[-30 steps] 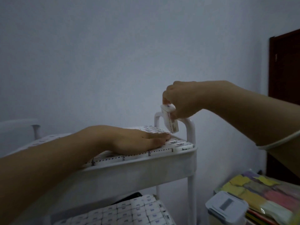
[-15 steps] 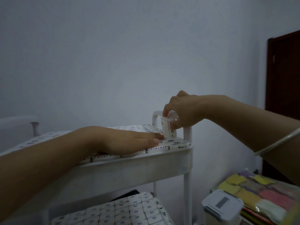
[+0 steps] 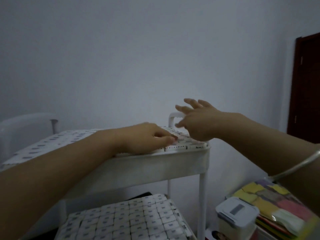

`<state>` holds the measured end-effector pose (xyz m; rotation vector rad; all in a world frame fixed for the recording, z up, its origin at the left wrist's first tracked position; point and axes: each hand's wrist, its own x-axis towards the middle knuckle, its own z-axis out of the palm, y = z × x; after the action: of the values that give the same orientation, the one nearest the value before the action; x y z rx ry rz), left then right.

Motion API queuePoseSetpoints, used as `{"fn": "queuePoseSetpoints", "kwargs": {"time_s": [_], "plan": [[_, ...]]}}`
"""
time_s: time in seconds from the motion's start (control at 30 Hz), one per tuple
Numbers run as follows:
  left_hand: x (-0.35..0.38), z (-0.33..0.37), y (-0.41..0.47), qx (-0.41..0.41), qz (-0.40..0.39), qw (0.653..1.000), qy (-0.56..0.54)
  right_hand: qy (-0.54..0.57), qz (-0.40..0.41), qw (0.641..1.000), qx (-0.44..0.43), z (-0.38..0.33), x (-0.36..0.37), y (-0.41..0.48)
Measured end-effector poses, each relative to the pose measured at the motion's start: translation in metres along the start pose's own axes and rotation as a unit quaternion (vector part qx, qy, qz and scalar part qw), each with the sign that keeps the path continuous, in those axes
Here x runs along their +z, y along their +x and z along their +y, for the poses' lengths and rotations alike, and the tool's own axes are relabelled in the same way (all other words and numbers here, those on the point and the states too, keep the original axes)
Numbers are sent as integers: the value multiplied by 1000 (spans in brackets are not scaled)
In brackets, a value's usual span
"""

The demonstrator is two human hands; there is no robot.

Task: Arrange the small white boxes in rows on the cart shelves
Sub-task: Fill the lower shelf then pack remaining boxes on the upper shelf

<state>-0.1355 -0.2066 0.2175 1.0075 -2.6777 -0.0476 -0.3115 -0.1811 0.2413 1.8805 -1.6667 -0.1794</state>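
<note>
The white cart's top shelf [image 3: 155, 163] is packed with rows of small white boxes [image 3: 57, 141]. My left hand [image 3: 147, 137] lies palm down on those near the right end, its fingers curled a little onto them. Over the shelf's right corner my right hand [image 3: 197, 122] hovers with fingers spread, blurred and holding nothing. The boxes at that corner [image 3: 192, 144] lie flat in the row. The lower shelf [image 3: 121, 220] is also covered with rows of small white boxes.
The cart's white handle loop [image 3: 173, 116] rises behind my right hand. To the right on the floor stand a white lidded container [image 3: 237, 213] and a stack of coloured folders [image 3: 270, 201]. A dark door [image 3: 306, 87] is at the far right and a white chair [image 3: 24, 125] at the left.
My right hand lowered the small box it pinched into the corner of the top row, let it go and opened its fingers. My left hand stayed resting on the boxes.
</note>
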Motion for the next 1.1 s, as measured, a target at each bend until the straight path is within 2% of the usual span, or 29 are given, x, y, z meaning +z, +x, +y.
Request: {"fn": "queuePoseSetpoints", "kwargs": {"time_s": [0.07,0.1,0.17,0.2,0.23,0.27,0.3,0.33,0.4,0.43,0.5,0.57,0.7,0.83,1.03,1.1], "plan": [[2,5,-16,29,130,990,37,77,155,985,-1,-11,1,-18],[5,7,-27,55,191,978,54,125,250,960,3,-20,6,-29],[16,14,-55,106,302,942,103,241,434,868,-6,-49,26,-54],[24,16,-71,130,347,917,147,286,496,819,-21,-66,37,-68],[36,17,-88,146,374,897,184,315,533,785,-25,-82,53,-79],[53,17,-105,155,387,885,208,330,537,776,-21,-101,72,-89],[74,16,-122,153,380,885,220,343,512,788,-12,-118,91,-97],[97,14,-138,139,355,898,221,358,456,815,-4,-135,111,-103],[146,0,-166,82,277,937,198,385,262,885,5,-167,145,-114],[170,-11,-179,40,236,954,179,386,167,907,13,-180,160,-118],[208,-34,-204,-62,154,975,151,384,50,921,51,-199,184,-128],[233,-55,-225,-136,85,976,149,400,-5,910,106,-209,196,-134],[243,-76,-236,-198,33,965,171,385,-65,903,178,-214,212,-144],[253,-80,-231,-242,18,954,175,389,-111,897,179,-213,227,-144],[264,-80,-216,-301,15,935,185,392,-32,906,158,-210,252,-113],[266,-82,-209,-309,28,931,192,391,-27,908,147,-207,260,-97]]}}
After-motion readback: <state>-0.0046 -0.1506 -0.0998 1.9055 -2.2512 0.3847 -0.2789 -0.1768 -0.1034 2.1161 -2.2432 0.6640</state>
